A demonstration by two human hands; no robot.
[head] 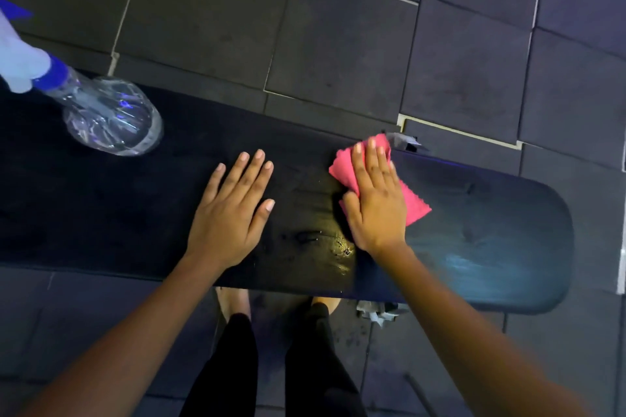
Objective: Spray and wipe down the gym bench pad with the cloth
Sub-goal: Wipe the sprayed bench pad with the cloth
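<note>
The pink cloth (417,205) lies flat under the right hand (376,200), on the far half of the bench pad (491,230). Its zigzag-cut edges stick out past the hand on three sides: one corner beyond the fingertips, one to the thumb side, and a wider flap on the little-finger side. The cloth's longer span runs diagonally, from the far edge of the pad by the fingertips toward the near right. The right hand presses down on it with the palm, the fingers straight and close together and pointing away from the person, the thumb alongside on the cloth's left edge. Nothing is curled round or pinched.

Just beside the heel of that hand, on the thumb side, a wet patch (325,244) shines on the black pad. The pad's long axis runs left to right across the view, its rounded end well to the right of the right hand.

The left hand (230,210) rests flat on the pad to the left of the wet patch, apart from the cloth, its fingers straight and slightly spread, holding nothing.

Well to the left of both hands, a clear spray bottle (108,112) with a blue collar and white trigger head stands on the pad near its far edge.

Dark floor tiles (338,44) surround the bench, and bare feet (233,303) show below its near edge.
</note>
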